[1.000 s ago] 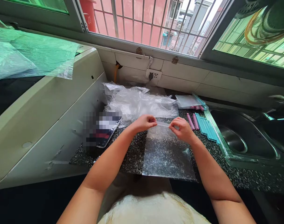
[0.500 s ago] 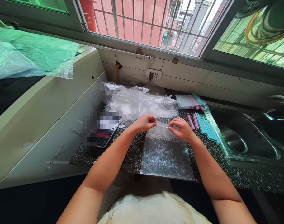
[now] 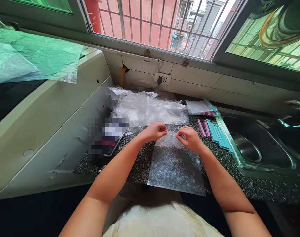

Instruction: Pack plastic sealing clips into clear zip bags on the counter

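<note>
A clear plastic bag (image 3: pixel 176 164) lies flat on the speckled counter, its near edge reaching the counter's front. My left hand (image 3: pixel 157 131) pinches the bag's far edge between thumb and fingers. A short way to the right, my right hand (image 3: pixel 189 138) grips the same edge in a like pinch. Between the two hands a narrow strip of the edge shows, lifted a little. Just beyond them is a heap of crumpled clear plastic bags (image 3: pixel 145 110). Several turquoise sealing strips (image 3: pixel 219 136) and two pink strips (image 3: pixel 203 128) lie right of my right hand.
A phone (image 3: pixel 114 135), partly blurred out, rests left of my left forearm. The sink (image 3: pixel 258 141) borders the counter on the right, a pale appliance side (image 3: pixel 53 125) on the left. A small stack of plastic bags (image 3: pixel 198 107) lies near the sink's far corner. Behind is a wall socket (image 3: pixel 162 79).
Both hands have shifted slightly, the right one a little left, narrowing the gap between them. The bag's near edge has slid a little toward me.
</note>
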Available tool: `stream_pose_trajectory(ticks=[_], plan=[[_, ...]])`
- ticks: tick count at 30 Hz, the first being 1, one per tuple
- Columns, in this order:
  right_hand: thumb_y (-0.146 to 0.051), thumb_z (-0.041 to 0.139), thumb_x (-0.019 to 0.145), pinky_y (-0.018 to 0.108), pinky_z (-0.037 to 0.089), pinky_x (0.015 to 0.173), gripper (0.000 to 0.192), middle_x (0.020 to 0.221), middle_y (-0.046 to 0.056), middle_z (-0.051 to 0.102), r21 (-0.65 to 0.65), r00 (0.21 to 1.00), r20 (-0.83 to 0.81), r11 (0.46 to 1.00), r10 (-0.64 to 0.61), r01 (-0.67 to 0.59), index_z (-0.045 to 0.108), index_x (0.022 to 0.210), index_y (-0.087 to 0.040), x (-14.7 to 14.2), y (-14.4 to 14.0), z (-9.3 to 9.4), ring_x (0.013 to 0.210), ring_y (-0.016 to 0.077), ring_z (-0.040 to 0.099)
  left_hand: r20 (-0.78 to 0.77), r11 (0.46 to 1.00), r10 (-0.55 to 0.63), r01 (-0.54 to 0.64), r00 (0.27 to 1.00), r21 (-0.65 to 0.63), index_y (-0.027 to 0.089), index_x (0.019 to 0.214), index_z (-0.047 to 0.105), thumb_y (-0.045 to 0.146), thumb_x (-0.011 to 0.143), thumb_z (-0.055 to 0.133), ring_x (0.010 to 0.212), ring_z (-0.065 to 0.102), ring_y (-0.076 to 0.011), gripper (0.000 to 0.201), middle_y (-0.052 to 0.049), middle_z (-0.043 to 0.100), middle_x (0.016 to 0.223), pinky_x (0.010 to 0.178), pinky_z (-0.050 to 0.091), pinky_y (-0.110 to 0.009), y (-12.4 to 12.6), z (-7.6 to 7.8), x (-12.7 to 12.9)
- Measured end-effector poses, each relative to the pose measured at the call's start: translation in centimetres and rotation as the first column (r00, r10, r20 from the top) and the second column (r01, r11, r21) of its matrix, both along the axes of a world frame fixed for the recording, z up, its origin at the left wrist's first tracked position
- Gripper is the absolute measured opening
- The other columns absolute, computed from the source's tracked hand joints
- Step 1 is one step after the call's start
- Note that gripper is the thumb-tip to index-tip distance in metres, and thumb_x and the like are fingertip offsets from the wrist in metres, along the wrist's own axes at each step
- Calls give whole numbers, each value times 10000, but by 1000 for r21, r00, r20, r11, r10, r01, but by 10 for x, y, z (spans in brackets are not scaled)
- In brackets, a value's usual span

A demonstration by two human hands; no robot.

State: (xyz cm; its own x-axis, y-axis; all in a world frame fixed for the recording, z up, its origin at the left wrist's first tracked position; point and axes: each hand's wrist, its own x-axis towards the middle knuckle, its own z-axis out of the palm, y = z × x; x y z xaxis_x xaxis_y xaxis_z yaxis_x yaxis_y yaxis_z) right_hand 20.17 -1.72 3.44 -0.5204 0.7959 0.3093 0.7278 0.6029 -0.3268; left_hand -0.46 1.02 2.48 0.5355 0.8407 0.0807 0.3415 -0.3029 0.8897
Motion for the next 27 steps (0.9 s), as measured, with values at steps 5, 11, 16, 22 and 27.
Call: stream_pose_trajectory(ticks=[5,11,16,22,27], plan=[[-194,551,773,287,340,668,131,661,24,623,25,1000,15,1000,-8,7,565,643,-188,0,-1,0,703,164,521,40,996,29,-25,999,-89,136,630,557,193,672,562,546,413,-80,71,41,468,553,536,321,-218,0,2,0],[-208,552,777,292,337,673,134,679,29,634,60,999,-7,997,-38,38,568,646,-191,3,0,3,707,167,528,108,983,16,5,994,-184,126,653,569,251,677,572,522,381,-70,127,48,439,535,512,279,-217,4,5,-6],[-221,544,782,298,339,675,142,681,29,633,70,998,-20,996,-51,52,564,644,-193,4,1,3,702,170,529,137,987,65,-44,988,-156,126,654,561,249,680,547,533,398,-73,127,38,470,554,532,295,-221,6,3,-8],[-223,538,785,300,349,678,149,680,32,631,58,999,-16,997,-52,53,561,641,-191,3,1,2,705,172,532,91,990,101,-91,991,-109,132,642,559,268,673,542,541,421,-86,141,29,495,561,537,315,-226,6,1,-7],[-211,541,771,299,358,669,139,670,30,637,6,999,-27,999,-44,44,566,635,-191,2,0,4,689,169,533,62,995,73,-69,995,-73,134,641,556,288,678,531,557,439,-95,160,23,510,578,553,330,-232,6,2,-9]])
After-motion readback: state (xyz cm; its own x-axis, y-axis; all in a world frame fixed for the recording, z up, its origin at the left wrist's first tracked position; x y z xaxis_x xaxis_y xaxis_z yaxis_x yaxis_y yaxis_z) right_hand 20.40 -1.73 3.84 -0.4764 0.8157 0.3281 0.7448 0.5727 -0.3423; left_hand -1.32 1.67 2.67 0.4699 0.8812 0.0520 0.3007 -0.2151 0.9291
